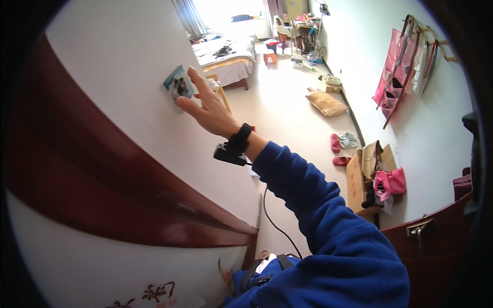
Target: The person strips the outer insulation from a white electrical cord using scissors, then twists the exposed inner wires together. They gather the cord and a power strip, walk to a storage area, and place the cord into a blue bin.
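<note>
My right hand reaches across to the white wall on the left, at the end of a blue sleeve. Its fingers are stretched out and the thumb stands apart, with nothing held. Right beside it, on the wall, is a small squarish panel with a blue picture and dark shapes. My thumb overlaps the panel's lower edge; whether skin touches it I cannot tell. A black strap with a small black device circles my right wrist. My left hand is out of view.
Dark red door trim curves along the left; a dark red door stands at lower right. Along the right wall are a cardboard box, slippers, a tan sack and a pink hanging organizer. A bed is farther back.
</note>
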`<state>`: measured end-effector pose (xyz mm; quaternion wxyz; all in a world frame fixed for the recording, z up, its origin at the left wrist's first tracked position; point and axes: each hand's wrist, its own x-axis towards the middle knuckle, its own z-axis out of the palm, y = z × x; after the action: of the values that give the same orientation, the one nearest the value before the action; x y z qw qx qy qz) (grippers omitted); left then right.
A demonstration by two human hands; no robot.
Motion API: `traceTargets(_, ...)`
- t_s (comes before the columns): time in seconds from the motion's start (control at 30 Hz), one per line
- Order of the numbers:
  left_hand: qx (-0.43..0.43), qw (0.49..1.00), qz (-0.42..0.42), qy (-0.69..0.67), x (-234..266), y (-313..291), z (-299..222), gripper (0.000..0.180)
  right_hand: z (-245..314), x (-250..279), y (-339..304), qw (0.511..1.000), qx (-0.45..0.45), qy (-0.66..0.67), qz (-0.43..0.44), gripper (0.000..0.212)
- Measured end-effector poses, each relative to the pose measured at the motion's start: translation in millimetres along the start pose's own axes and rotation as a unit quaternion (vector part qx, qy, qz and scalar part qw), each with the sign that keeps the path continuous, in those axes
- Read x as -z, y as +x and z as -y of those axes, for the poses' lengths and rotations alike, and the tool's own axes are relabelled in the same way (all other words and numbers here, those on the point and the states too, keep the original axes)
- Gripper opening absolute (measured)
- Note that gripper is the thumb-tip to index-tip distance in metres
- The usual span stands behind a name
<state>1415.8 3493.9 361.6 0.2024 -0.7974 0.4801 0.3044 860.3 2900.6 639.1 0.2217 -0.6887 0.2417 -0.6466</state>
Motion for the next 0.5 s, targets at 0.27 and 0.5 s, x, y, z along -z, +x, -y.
traceTargets(0.27,-0.079,0.996,0.018,-0.046,9.5,49.4,-158.6,0.044,-19.4,13.6,10.4,0.999,0.006,-0.010,0.035,0.100)
traceTargets(0.5,-0.163,0.977,0.064,-0.119,5.3,91.2,-291.7,0.046,-23.8,15.7,5.1,0.996,0.044,-0.053,0.054,0.101)
